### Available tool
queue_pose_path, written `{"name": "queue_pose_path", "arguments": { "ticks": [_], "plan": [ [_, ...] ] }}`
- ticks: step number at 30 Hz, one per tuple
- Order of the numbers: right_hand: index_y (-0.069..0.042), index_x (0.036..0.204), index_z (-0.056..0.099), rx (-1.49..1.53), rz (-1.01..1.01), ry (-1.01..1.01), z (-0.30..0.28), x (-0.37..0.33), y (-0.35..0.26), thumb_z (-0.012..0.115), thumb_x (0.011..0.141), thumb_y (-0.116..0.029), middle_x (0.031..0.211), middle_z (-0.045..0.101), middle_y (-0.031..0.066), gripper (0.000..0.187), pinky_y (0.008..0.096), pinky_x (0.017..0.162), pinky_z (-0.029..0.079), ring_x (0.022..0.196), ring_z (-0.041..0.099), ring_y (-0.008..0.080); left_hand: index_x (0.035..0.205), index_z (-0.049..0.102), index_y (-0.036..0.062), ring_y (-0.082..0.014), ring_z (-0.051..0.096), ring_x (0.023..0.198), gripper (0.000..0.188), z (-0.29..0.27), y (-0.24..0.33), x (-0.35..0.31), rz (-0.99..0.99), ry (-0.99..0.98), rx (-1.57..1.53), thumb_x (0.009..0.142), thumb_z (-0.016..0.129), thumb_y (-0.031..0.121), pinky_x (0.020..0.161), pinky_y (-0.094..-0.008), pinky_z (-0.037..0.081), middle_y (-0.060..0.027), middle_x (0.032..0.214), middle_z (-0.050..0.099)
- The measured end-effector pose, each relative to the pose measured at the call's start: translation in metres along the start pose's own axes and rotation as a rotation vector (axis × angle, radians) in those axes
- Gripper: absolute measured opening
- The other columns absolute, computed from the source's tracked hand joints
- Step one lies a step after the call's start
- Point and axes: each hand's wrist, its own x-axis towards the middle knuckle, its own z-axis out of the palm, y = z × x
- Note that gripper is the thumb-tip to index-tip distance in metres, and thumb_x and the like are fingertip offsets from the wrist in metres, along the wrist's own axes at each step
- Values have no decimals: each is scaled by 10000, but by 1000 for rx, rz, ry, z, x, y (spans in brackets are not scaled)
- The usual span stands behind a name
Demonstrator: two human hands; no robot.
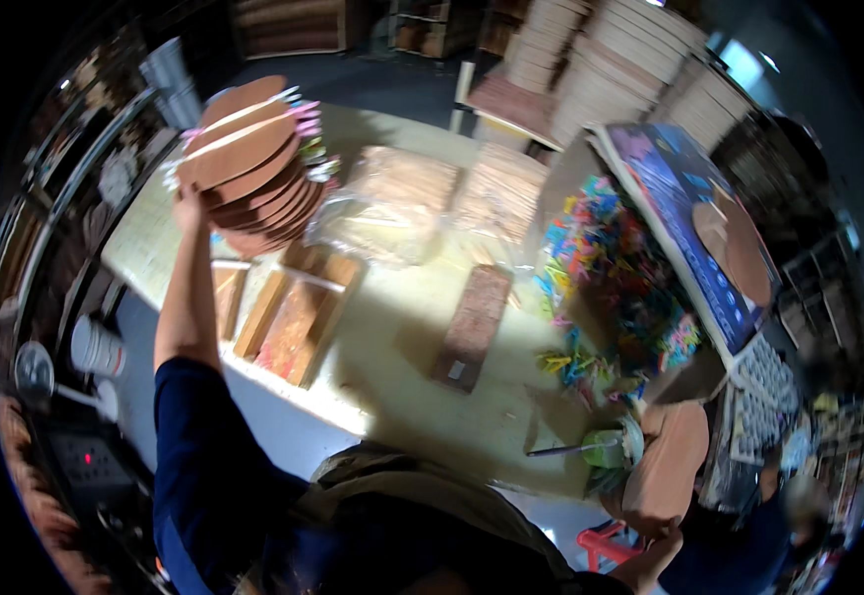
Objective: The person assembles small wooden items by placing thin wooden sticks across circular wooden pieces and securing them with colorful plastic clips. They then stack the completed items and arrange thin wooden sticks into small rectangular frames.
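Note:
My left hand [190,210] is at the near left edge of a tall stack of brown oval boards [244,164], fingers closed on a board's rim. Pale strips cross the upper boards, and small coloured clothespins [307,117] stick out at their ends. Down at the lower right, my right hand [662,555] pinches the near end of a brown rounded board [666,461]. Beside that board stands a green-tinted tub [611,444] with a stick-like handle [558,451] across its rim. Motion smears both hands somewhat.
On the pale table [392,367] lie a wooden frame [298,312], a brown block [474,322] and bagged wooden sticks [402,183]. Loose clothespins [611,238] fill an open box at right, near a blue printed panel [675,218]. A person in dark clothing [740,545] is close by.

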Motion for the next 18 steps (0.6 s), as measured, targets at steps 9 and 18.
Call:
{"name": "queue_pose_path", "arguments": {
  "ticks": [9,18],
  "plan": [
    [-52,1235,526,674,-153,336,-42,0,-15,461,957,-340,1234,581,71,406,469,912,454,1116,550,280,1230,477,-39,-245,596,1010,617,16,-24,9,-32,-144,-155,913,510,489,843,-336,506,-146,1176,584],
    [6,1051,536,282,-97,-173,136,-118,-116,637,817,-44,918,627,132,259,348,583,557,753,638,224,1091,484,-137,-403,615,837,844,23,-33,-32,90,212,300,781,577,643,753,-452,511,-285,954,605]
  ]
}}
